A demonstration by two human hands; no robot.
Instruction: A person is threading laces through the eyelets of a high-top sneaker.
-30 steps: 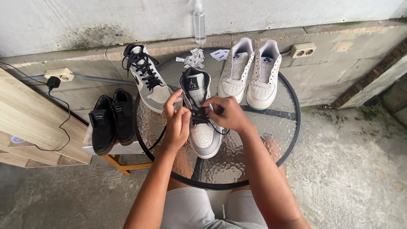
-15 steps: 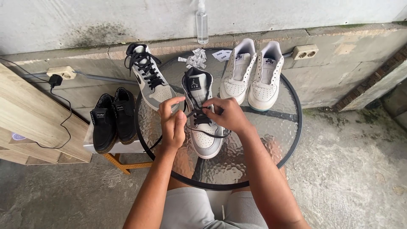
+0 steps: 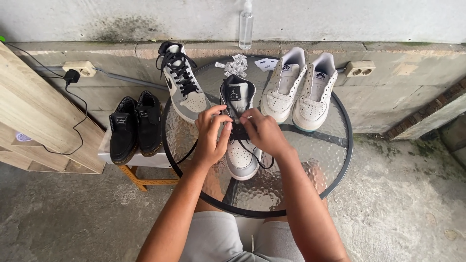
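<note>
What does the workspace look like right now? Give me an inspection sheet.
Surface: round glass table with a dark rim.
Job's things: grey-and-white sneaker with a black lace, toe pointing at the wearer.
Clutter: matching laced sneaker, white sneaker pair, small paper packets, clear bottle on the ledge.
Grippers: left hand and right hand both pinch the lace over the tongue.
Cables: black cable plugged into a wall socket.
Surroundings: black shoes on a side stool, wooden board, concrete floor.

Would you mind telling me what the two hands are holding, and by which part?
Both the left hand and right hand pinch the black lace over the grey-and-white sneaker, at its eyelets.
</note>
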